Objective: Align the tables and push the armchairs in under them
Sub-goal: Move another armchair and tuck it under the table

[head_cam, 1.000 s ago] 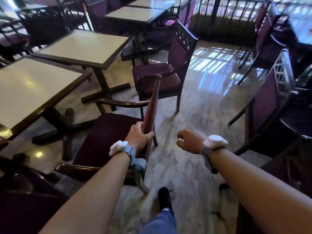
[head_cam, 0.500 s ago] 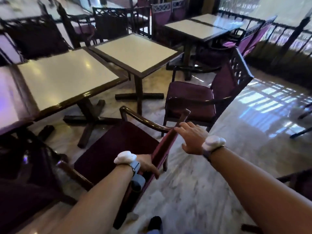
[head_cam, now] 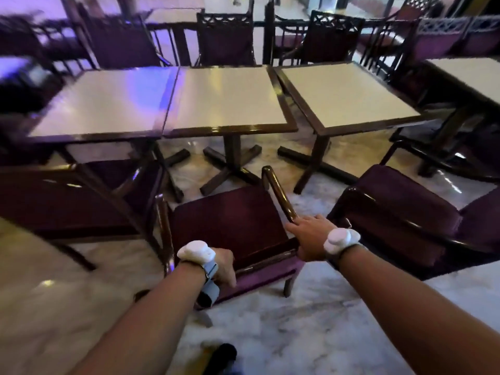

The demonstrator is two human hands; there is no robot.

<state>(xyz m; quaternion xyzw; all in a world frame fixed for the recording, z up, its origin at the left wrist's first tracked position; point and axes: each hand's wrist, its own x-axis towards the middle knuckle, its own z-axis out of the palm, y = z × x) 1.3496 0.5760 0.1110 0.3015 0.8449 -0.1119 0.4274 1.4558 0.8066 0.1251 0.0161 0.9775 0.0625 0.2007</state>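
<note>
The left hand (head_cam: 223,267) and right hand (head_cam: 308,239) grip the armchair (head_cam: 230,223) by its back, fingers curled round the frame. It faces the middle table (head_cam: 227,128), probably lined up for pushing underneath.

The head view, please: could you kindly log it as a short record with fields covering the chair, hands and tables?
chair in hand: maroon-cushioned dark wooden armchair, facing the middle table, not yet under it
left hand: grips the chair's backrest top
right hand: holds the rear end of the chair's right armrest
tables: three white-topped square tables with dark wood edging in a row; the right one sits skewed
floor: glossy marble floor
</note>
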